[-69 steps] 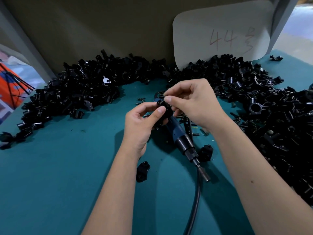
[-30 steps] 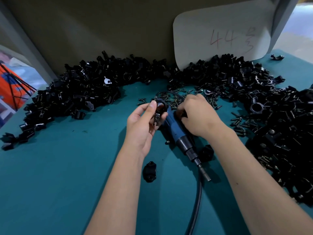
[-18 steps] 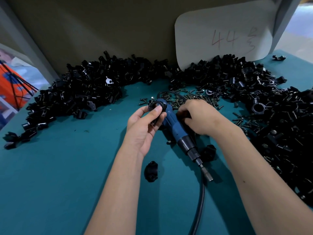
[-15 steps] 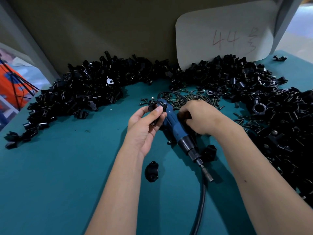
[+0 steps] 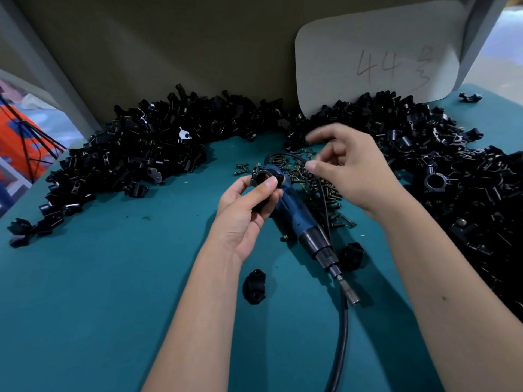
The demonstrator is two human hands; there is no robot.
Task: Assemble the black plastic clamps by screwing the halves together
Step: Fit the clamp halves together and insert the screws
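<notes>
My left hand [image 5: 243,213] grips a black clamp [image 5: 264,179] by thumb and fingers, its round bore facing up, just above the butt of the screwdriver. My right hand [image 5: 353,171] hovers above a scatter of small screws [image 5: 321,189], index finger stretched out, thumb near the curled fingers. Motion blur hides whether it pinches a screw. A blue electric screwdriver [image 5: 295,215] lies on the teal table [image 5: 99,292], bit pointing toward me.
Heaps of black clamp parts lie at the back left [image 5: 135,154] and along the right [image 5: 458,182]. Two loose clamp halves [image 5: 254,287] [image 5: 351,254] flank the screwdriver. Its black cable [image 5: 343,335] runs toward me. A white card [image 5: 376,55] leans on the back wall.
My right hand has lifted from the screw pile beside the screwdriver and moved up and back. My left hand keeps holding the clamp in nearly the same place.
</notes>
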